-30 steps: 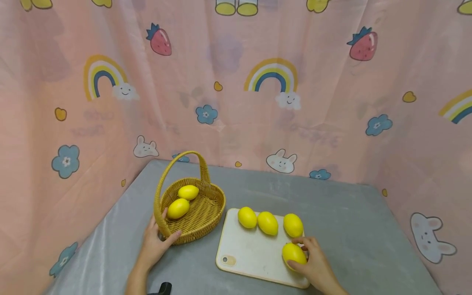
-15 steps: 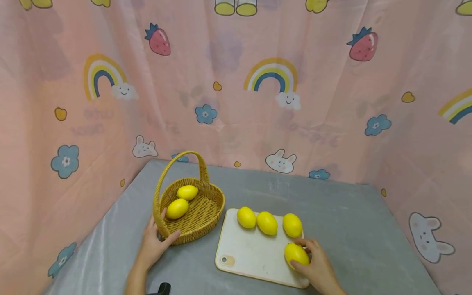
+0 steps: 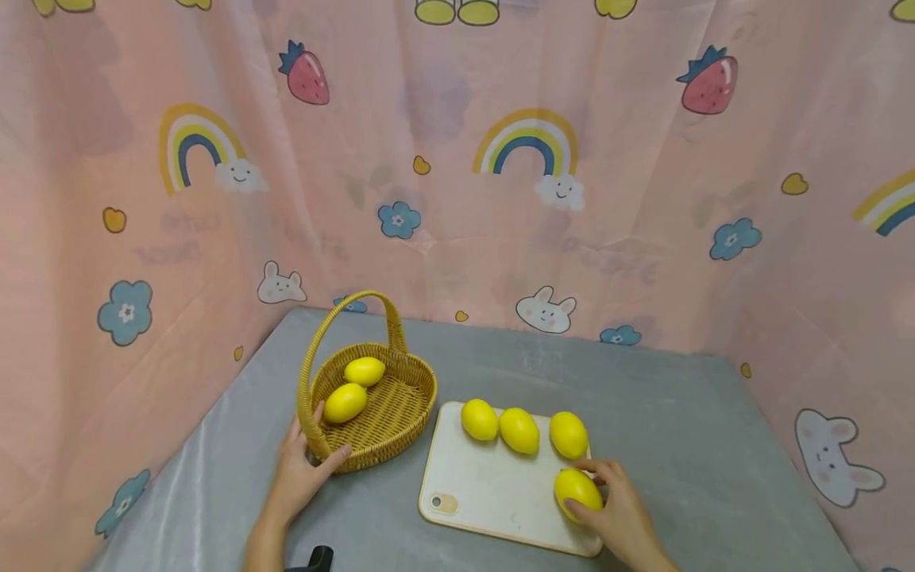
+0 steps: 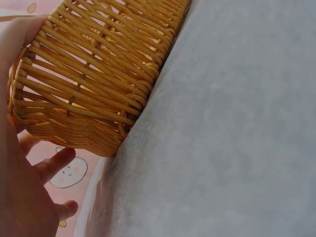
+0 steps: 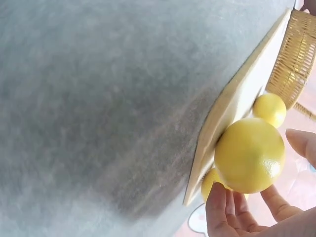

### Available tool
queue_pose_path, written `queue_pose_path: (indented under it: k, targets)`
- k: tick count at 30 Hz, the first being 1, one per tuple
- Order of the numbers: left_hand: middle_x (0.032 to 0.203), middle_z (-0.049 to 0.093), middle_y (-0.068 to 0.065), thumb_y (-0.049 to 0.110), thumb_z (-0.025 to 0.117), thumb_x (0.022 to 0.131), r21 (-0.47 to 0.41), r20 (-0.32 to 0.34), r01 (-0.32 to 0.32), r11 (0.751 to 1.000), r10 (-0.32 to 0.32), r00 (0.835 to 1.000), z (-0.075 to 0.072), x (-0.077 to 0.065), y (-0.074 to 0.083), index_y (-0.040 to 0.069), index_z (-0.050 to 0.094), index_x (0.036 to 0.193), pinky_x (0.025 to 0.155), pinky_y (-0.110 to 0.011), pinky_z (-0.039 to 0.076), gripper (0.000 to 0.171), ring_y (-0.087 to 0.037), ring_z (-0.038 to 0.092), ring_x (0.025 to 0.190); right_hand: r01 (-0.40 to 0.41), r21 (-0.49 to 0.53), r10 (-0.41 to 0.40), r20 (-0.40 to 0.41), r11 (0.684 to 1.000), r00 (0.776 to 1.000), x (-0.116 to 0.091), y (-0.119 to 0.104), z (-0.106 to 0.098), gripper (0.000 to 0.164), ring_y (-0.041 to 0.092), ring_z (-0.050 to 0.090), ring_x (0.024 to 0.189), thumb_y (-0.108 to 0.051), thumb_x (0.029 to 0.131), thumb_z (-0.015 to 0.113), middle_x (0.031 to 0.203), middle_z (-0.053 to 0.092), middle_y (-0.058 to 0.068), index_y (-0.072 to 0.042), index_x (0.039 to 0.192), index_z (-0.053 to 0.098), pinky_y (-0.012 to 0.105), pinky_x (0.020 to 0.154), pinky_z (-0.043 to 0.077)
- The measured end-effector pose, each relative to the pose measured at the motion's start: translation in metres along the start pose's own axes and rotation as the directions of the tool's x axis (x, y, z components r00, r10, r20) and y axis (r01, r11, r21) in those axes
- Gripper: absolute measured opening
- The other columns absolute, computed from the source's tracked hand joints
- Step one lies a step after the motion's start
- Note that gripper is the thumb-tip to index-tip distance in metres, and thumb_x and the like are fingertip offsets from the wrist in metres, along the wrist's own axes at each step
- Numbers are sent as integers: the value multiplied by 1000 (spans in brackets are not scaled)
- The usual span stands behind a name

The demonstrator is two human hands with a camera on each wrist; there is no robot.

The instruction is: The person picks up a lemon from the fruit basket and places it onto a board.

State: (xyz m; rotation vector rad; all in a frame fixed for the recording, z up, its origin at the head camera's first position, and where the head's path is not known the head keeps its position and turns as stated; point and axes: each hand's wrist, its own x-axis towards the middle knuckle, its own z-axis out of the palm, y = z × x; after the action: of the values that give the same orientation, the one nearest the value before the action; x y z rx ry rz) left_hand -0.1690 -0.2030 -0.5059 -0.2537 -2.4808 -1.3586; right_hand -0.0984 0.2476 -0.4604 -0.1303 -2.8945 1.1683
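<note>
In the head view my left hand (image 3: pixel 296 470) holds the near left side of a wicker basket (image 3: pixel 400 445), its thumb on the rim beside the handle's foot. The left wrist view shows the basket's woven side (image 4: pixel 94 74) with the lower fingers spread behind it. Two lemons, a near one (image 3: pixel 346 403) and a far one (image 3: pixel 364 371), lie inside. My right hand (image 3: pixel 620 512) grips a lemon (image 3: pixel 581 491) at the right edge of a white cutting board (image 3: pixel 493 500), thumb in front and fingers behind. Whether this lemon touches the board is unclear.
Three more lemons lie along the board's far side: a left one (image 3: pixel 480 419), a middle one (image 3: pixel 519 430) and a right one (image 3: pixel 569 434). The grey tabletop (image 3: pixel 715 477) meets a pink patterned curtain (image 3: pixel 457 262). A black object (image 3: pixel 322 558) shows beside the left forearm.
The right hand and its lemon have shifted slightly to the right. The left hand, the basket and the other lemons stay where they were.
</note>
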Motion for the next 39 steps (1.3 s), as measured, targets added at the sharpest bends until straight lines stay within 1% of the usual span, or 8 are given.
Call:
queue_pose_path:
  k: [7, 12, 15, 18, 23, 31, 35, 39]
  targets:
    - [162, 15, -24, 26, 79, 83, 0, 3, -2, 1000, 2, 1000, -1, 1, 1, -4, 36, 151, 105, -76, 19, 86, -51, 18, 144, 32, -19, -32, -19, 999, 999, 10, -9, -12, 49, 33, 59, 101, -22, 81, 84, 115, 58, 18, 1, 120, 65, 40, 70, 53]
    - [161, 19, -24, 27, 79, 83, 7, -5, -14, 1000, 14, 1000, -1, 2, 2, -4, 37, 151, 104, -76, 20, 86, -52, 21, 142, 101, -18, -102, -70, 995, 992, 23, -29, -22, 45, 35, 57, 105, -21, 85, 80, 119, 58, 20, 0, 121, 65, 48, 81, 53]
    - [160, 21, -24, 26, 79, 83, 9, -7, -26, 1000, 26, 1000, -1, 4, 2, -4, 37, 151, 104, -75, 21, 86, -51, 22, 142, 181, 5, -179, -115, 983, 977, 33, -48, -21, 38, 34, 58, 104, -17, 85, 79, 116, 60, 17, -1, 118, 67, 51, 85, 52]
    - [160, 22, -24, 26, 79, 83, 11, -7, -25, 1000, 25, 1000, 0, 4, 1, -4, 37, 151, 105, -74, 20, 86, -50, 23, 142, 281, 58, -271, -133, 958, 953, 44, -72, -13, 30, 31, 58, 101, -12, 85, 79, 111, 63, 13, -3, 112, 70, 48, 82, 53]
    - [160, 20, -25, 26, 79, 83, 15, -8, -18, 1000, 19, 1000, 0, 2, 0, -5, 36, 151, 105, -75, 20, 87, -51, 22, 143, 358, 207, -354, -57, 910, 933, 64, -113, 9, 22, 27, 61, 97, -7, 87, 76, 107, 68, 8, -3, 108, 72, 44, 82, 53]
    - [160, 21, -23, 26, 80, 82, 6, -12, -16, 1000, 16, 1000, 0, 2, -1, -5, 37, 151, 106, -74, 19, 87, -48, 21, 144, 332, 398, -404, 108, 855, 909, 96, -169, 44, 23, 32, 65, 96, -6, 92, 68, 107, 67, 15, 3, 113, 69, 38, 81, 56]
    - [160, 21, -23, 27, 80, 82, 12, -9, -14, 1000, 15, 1000, 0, 2, -1, -4, 37, 151, 106, -74, 20, 87, -49, 21, 144, 284, 442, -390, 169, 851, 905, 104, -192, 60, 27, 35, 64, 100, -10, 93, 66, 113, 64, 21, 4, 117, 67, 39, 82, 56]
    - [160, 21, -24, 27, 80, 83, 17, -10, -18, 1000, 19, 1000, 1, 3, -2, -5, 37, 151, 105, -75, 20, 87, -49, 22, 143, 262, 440, -371, 183, 859, 910, 111, -209, 80, 28, 37, 63, 104, -9, 93, 66, 114, 63, 24, 4, 118, 65, 41, 83, 55]
